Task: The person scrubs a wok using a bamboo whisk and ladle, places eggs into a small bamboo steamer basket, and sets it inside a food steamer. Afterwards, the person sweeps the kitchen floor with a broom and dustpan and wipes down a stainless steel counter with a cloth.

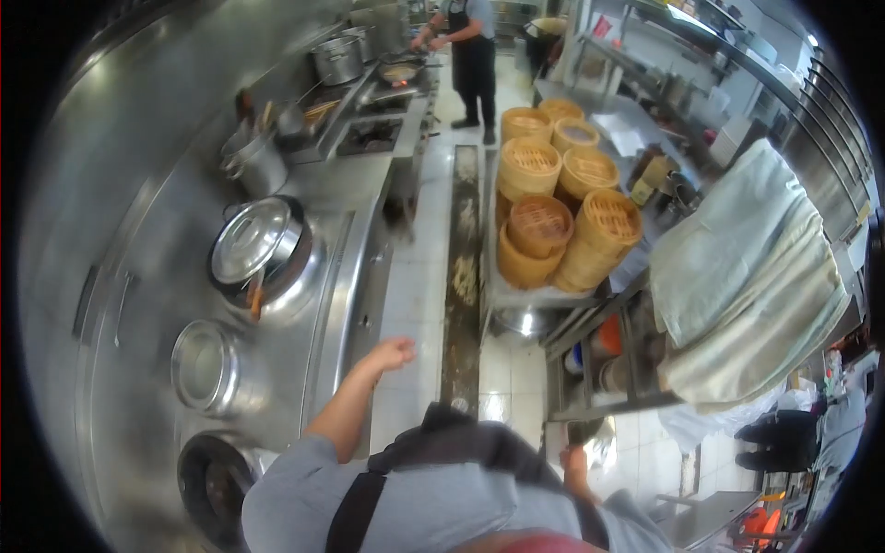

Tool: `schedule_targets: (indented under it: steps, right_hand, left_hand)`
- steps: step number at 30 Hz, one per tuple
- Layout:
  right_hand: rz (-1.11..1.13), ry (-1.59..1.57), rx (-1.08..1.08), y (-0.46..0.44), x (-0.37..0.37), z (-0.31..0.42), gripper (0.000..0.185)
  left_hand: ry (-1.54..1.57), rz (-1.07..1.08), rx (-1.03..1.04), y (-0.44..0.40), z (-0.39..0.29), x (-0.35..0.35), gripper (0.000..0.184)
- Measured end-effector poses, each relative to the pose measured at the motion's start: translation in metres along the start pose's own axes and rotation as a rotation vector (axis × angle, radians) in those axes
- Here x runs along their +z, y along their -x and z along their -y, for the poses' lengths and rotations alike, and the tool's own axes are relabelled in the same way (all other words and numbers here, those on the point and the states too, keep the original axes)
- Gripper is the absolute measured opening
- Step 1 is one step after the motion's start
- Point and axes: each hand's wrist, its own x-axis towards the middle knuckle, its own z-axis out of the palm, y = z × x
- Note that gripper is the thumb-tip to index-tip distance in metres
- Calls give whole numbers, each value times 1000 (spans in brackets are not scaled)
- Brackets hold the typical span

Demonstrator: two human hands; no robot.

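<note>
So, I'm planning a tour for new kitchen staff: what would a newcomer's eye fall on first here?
Probably the stacked bamboo steamers, clustered just right of the picture's centre. Next, perhaps, the pale cloths hanging at the right, and the shiny lidded pan on the steel counter at the left. The wearer's left hand shows near the middle.

A restaurant-style kitchen, shown by the steel counter (274, 355), pots (254, 169) and burners (371, 135) on the left, bamboo steamers (531, 166) on the right, and a far aproned person (472, 57) cooking.
</note>
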Motion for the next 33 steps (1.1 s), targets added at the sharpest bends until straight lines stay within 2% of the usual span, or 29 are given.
schedule_targets:
  steps: [2,3,4,6,7,8,9,10,11,14,16,18,19,20,21,22,23,24,26,27,28,30,31,32,33]
  right_hand:
    - [-3,304,-93,15,-6,4,38]
    - [-116,345,-232,23,-5,-3,38]
    - [-122,343,-210,23,-4,-7,38]
    - [-76,-11,70,31,-4,-8,38]
    - [-175,-24,-40,45,-10,13,38]
    - [-178,-27,-23,48,-12,25,38]
    - [-200,-31,61,52,-13,30,36]
    - [-222,-34,146,60,-17,37,34]
    - [-231,-163,167,69,-26,61,29]
    - [-126,-4,205,19,8,-10,26]
    - [-81,-21,229,5,-11,19,25]
    - [-326,15,-127,-7,-17,38,23]
    - [-328,11,-120,-27,-10,30,23]
    - [-467,105,-241,-55,-1,20,22]
    - [-608,201,-362,-69,-2,30,22]
    - [-615,203,-353,-80,-7,38,22]
    - [-437,28,-33,-82,-29,85,22]
    - [-254,-151,286,-82,-46,126,22]
    - [-375,-169,155,-81,-44,151,20]
    - [-494,-202,52,-93,-16,114,24]
    - [-507,-198,76,-88,-10,129,24]
    - [-445,-489,443,-62,9,158,28]
    - [-459,-527,352,-54,35,142,34]
    - [-470,-591,421,-36,39,174,31]
    - [-408,-487,508,-27,58,171,30]
  left_hand:
    - [-31,28,61,-55,-33,-8,47]
    - [-70,40,96,-78,-52,-7,47]
    - [-48,57,155,-98,-69,-2,46]
    - [-11,100,221,-122,-130,12,44]
    - [10,127,226,-132,-160,22,43]
    - [75,115,347,-148,-178,33,38]
    - [143,101,457,-160,-192,44,34]
    - [153,115,464,-157,-219,49,31]
    - [202,137,504,-160,-237,51,30]
    - [211,137,646,-175,-288,44,26]
    - [190,20,711,-167,-333,26,23]
    - [153,-30,845,-187,-363,0,20]
    - [65,-96,831,-197,-381,-14,20]
    - [15,-200,873,-205,-400,-24,19]
    - [-28,-208,904,-220,-417,-37,20]
    - [-87,-263,976,-245,-430,-49,23]
    - [-84,-205,942,-259,-450,-59,24]
    - [-139,-239,1011,-288,-466,-69,22]
    - [-247,-335,1031,-324,-504,-77,25]
    - [-290,-346,1053,-343,-521,-78,26]
    - [-329,-358,1073,-363,-537,-79,27]
    - [-370,-362,1170,-407,-559,-74,26]
    - [-388,-360,1165,-424,-565,-69,26]
    - [-385,-329,1149,-435,-568,-64,26]
    - [-376,-290,1176,-448,-569,-60,27]
